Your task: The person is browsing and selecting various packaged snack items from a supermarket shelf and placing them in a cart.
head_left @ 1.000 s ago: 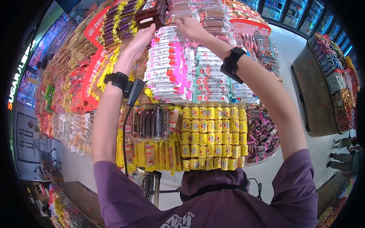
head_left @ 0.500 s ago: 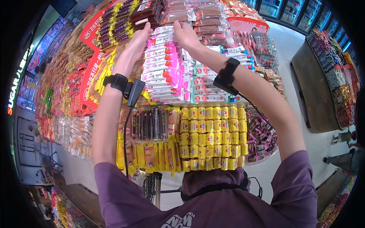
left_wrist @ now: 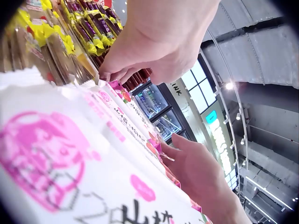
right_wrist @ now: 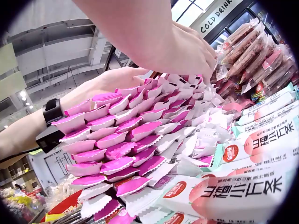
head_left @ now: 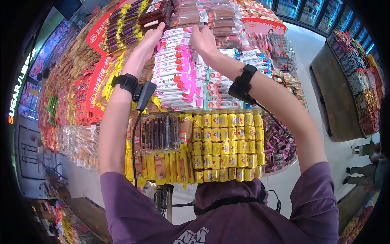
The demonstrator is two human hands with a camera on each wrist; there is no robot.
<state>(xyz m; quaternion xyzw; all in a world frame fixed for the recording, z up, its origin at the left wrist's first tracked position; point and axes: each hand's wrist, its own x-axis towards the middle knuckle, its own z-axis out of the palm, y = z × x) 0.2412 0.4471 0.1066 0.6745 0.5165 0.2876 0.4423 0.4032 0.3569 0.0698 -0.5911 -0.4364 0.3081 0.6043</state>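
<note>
Partly curled, L hand [head_left: 150, 38], touching pkts [head_left: 172, 65]

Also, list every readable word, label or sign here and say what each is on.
"SUGAR": lit sign at far left, head view; its remaining characters are blurred.
"COLD DRINK": wall sign, right wrist view.
"不只是一种": red sign, head view.
"山楂": green-and-white packets.
Too small, blurred or cut off: print on the pink-and-white packets, yellow cans and purple shirt.
</note>
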